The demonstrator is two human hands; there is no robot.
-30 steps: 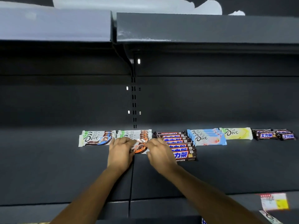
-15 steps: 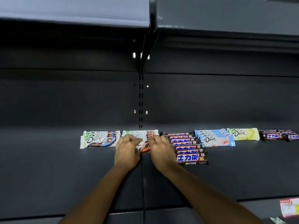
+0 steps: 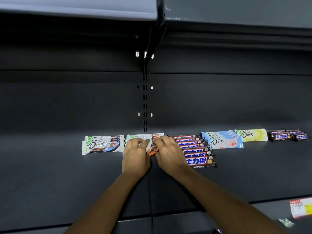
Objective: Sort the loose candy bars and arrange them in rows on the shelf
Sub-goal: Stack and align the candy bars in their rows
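Note:
Candy bars lie in rows on the dark shelf. My left hand and my right hand both rest on the row of white Dove bars with orange ends, fingers curled over its front bars. To the left sits a white and blue Dove row. On the right come the brown Snickers row, a light blue Dove row, one yellow Dove bar and two loose dark Snickers bars.
An upper shelf overhangs the work area. A slotted upright runs down the back panel. A red and yellow price tag sticks to the front edge at lower right, with a wrapper scrap below it.
Both hands stay on the orange-ended Dove row, shifting slightly forward over it. The view has tilted, so the shelf contents sit a little to the right.

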